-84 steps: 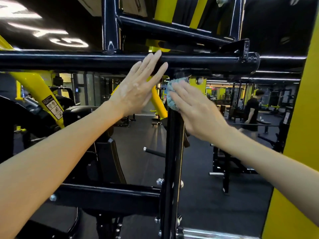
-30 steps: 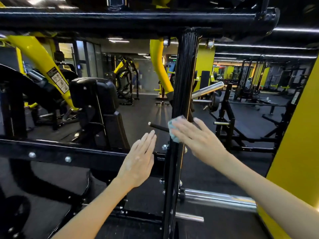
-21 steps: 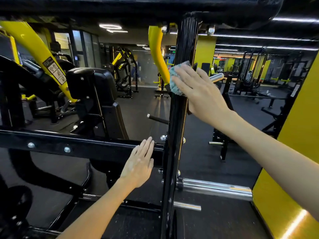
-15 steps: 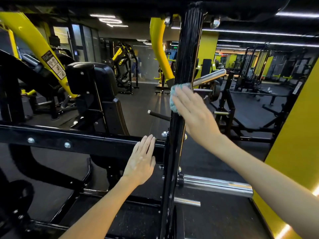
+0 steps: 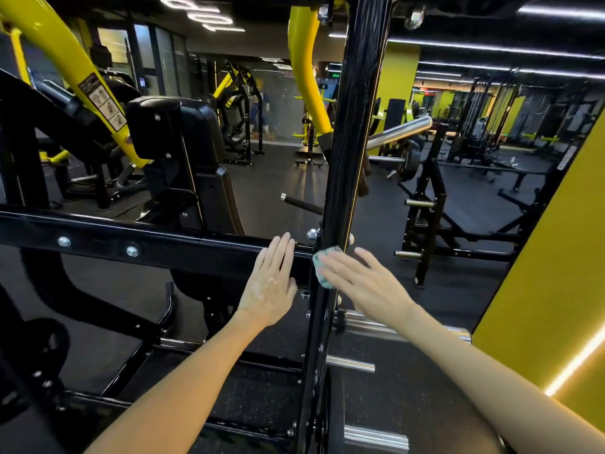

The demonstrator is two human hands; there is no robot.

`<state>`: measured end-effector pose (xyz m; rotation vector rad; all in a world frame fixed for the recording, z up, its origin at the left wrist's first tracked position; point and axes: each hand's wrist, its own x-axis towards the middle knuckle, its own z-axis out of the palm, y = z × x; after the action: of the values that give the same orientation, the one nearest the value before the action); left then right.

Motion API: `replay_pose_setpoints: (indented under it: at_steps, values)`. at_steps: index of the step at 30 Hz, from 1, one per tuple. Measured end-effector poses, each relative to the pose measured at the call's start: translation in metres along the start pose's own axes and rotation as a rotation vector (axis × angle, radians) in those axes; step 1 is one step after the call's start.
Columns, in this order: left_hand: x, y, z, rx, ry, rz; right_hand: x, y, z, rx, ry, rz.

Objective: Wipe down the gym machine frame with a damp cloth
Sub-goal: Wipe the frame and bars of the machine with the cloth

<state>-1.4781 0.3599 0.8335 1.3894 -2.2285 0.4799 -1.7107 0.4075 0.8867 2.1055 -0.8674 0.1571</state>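
Reaching forward from the bottom of the view, both bare forearms passed over the lowest part of the machine, where the base rail [image 5: 176, 343] and the foot of the frame showed no wet sheen and, by that look, had not yet been wiped. Just beyond, the left hand [image 5: 271, 283] lay flat, fingers straight, against the end of the black crossbar [image 5: 147, 244], holding nothing and seemingly bracing. Close beside it but not touching it, the right hand [image 5: 363, 283] pressed the crumpled teal cloth [image 5: 322, 267] with straight fingers against the black upright post [image 5: 350, 142], right at the joint where crossbar met post. Above the cloth the post's face carried fine vertical streaks that caught the light, which suggested that this stretch had been wiped; its top ran out of view, so how high the wiping reached could not be told. The crossbar looked dry along its bolted length. Judged so, the job stood partway: one post largely done, with the part below the joint, the crossbar, the base and the yellow lever arm [image 5: 307, 77] farther back left to do.
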Motion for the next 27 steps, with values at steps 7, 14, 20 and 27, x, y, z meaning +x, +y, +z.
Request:
replay_pose_setpoints:
  at_steps: [7, 14, 20, 27]
  values:
    - [0.001, 0.001, 0.001, -0.023, -0.028, -0.018, 0.059, 0.065, -0.07, -0.004, 0.165, 0.237]
    - [0.001, 0.001, 0.003, -0.041, 0.004, -0.013, 0.064, 0.064, -0.053, 0.185, 0.41, 0.314]
    - [0.0, 0.002, 0.003, -0.054, 0.006, -0.01, 0.011, -0.005, 0.007, 0.174, 0.263, 0.121]
    - [-0.002, 0.0, -0.003, -0.025, -0.028, 0.008, -0.016, -0.031, 0.031, 0.029, -0.062, -0.058]
